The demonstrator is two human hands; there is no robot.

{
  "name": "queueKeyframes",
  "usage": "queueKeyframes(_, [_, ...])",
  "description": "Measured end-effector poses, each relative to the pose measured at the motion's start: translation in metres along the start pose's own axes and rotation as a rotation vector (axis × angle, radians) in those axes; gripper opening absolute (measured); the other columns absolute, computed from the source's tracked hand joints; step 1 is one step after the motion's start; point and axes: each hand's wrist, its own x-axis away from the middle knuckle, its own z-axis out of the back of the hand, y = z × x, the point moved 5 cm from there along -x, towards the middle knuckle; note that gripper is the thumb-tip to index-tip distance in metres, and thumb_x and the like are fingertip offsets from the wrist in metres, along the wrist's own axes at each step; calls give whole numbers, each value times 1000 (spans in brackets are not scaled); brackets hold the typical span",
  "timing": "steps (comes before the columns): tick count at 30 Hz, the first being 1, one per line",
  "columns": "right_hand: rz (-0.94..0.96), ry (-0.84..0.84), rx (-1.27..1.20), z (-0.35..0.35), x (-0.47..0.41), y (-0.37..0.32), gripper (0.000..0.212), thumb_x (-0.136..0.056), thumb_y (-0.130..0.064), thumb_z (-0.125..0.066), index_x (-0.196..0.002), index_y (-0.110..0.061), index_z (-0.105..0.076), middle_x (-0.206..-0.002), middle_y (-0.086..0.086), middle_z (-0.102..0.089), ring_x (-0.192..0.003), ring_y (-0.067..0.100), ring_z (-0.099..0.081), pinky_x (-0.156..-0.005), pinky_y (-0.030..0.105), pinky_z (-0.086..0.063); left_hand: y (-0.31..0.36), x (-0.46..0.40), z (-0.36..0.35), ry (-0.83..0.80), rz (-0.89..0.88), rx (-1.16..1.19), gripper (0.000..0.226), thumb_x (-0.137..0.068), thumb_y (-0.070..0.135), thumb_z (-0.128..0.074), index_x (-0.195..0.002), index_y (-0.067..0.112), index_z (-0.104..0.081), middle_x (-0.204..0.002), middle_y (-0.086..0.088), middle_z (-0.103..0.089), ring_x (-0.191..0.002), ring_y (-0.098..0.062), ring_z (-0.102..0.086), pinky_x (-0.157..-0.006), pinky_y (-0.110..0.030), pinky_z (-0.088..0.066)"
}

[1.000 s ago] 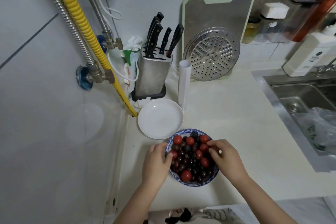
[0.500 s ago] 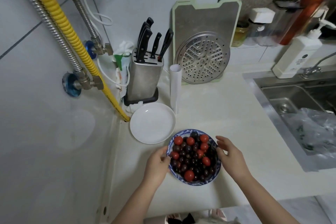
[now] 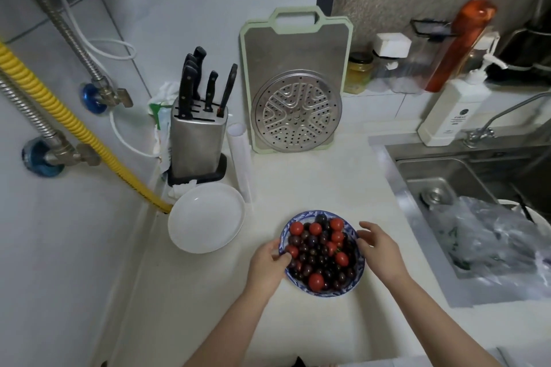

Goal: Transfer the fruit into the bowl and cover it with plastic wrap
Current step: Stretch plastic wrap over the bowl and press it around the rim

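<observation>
A blue patterned bowl [image 3: 328, 292] stands on the white counter, heaped with red and dark cherry tomatoes [image 3: 319, 250]. My left hand [image 3: 267, 268] grips its left rim, thumb over the edge. My right hand [image 3: 380, 250] hovers at the right rim with fingers spread, holding nothing. An empty white plate [image 3: 205, 217] lies to the left of the bowl. A white roll of plastic wrap [image 3: 241, 164] stands upright behind the plate, beside the knife block.
A steel knife block [image 3: 196, 140] stands at the back left, with a cutting board [image 3: 295, 48] and a steamer rack [image 3: 296, 112] leaning on the wall. The sink [image 3: 447, 176] at right holds a crumpled plastic bag [image 3: 492, 235]. A yellow hose [image 3: 59, 110] runs along the left wall.
My right hand came off the fruit and moved out to the bowl's right rim. The bowl now sits farther right of the white plate.
</observation>
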Motion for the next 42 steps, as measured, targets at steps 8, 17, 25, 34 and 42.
queueKeyframes(8, [18, -79, 20, 29, -31, 10, 39, -88, -9, -58, -127, -7, -52, -121, 14, -64, -112, 26, -58, -94, 27, -40, 20, -2, -33, 25, 26, 50, 25, -89, 7, -59, -114, 10, -62, -111, -9, -67, -94, -22, -68, -72, -29, -59])
queueKeyframes(17, [391, -277, 228, -3, -54, -83, 40, -91, -14, -54, -131, -12, -50, -137, 6, -52, -128, 20, -46, -101, 19, -29, 82, -7, 59, 342, -84, -18, 42, -92, 15, -58, -134, 15, -49, -112, -1, -54, -90, -15, -56, -90, -38, -53])
queueKeyframes(25, [643, -341, 159, -71, -61, -209, 51, -91, -19, -57, -138, -13, -40, -139, 7, -49, -127, 19, -46, -102, 29, -37, 164, -24, 108, 305, -338, -142, 55, -96, 16, -52, -147, 15, -31, -136, 4, -41, -125, -15, -44, -102, -29, -37])
queueKeyframes(34, [586, -341, 11, -113, -73, -245, 49, -86, -30, -62, -129, -16, -46, -123, 3, -63, -114, 18, -59, -98, 34, -46, 186, -54, 111, 99, -345, -147, 50, -87, 32, -50, -135, 21, -48, -128, -2, -61, -119, -19, -57, -105, -44, -44])
queueKeyframes(42, [633, -330, -227, -59, -41, -280, 30, -92, -21, -56, -121, -29, -57, -99, -6, -68, -81, -5, -61, -78, 13, -50, 229, -29, 123, -42, -519, 74, 24, -96, 16, -54, -90, 39, -57, -91, 14, -65, -79, 7, -63, -82, -21, -51])
